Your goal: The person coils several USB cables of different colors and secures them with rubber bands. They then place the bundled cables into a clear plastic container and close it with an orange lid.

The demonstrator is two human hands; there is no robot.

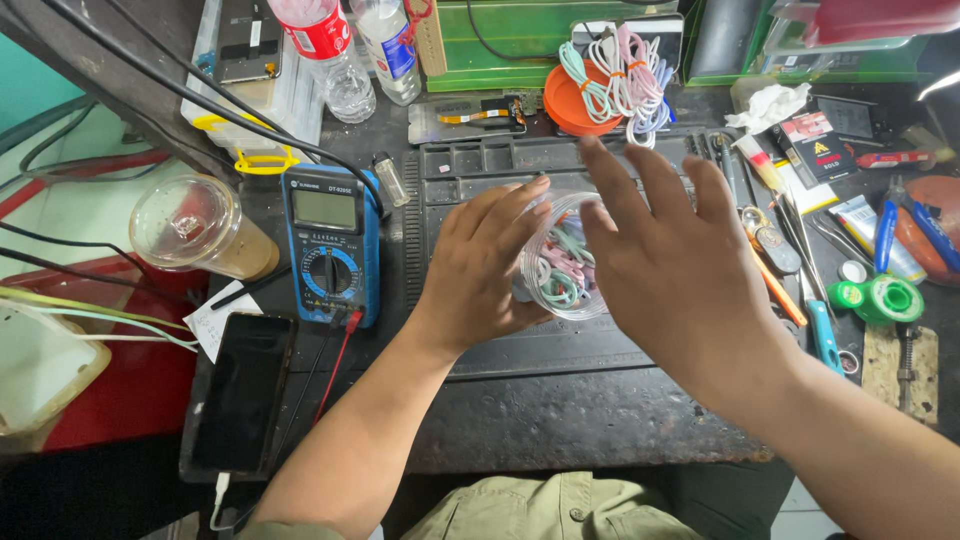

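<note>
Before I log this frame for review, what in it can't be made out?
Head view:
- Clear jar: its far side and mouth are hidden by the right hand; whether it has a lid cannot be told.
- Its near wall is covered by the left hand, so the cables inside show only partly.
- Two bottles: tops cut off by the upper edge.
- Right-side tools: too crowded to identify.

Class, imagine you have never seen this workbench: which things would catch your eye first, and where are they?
At the centre, the left hand grips a clear round jar of pastel cables, with the right hand spread open beside it. Left of them lies a blue multimeter on the dark work mat. At the back, a bundle of pastel cables rests on an orange lid.
</note>
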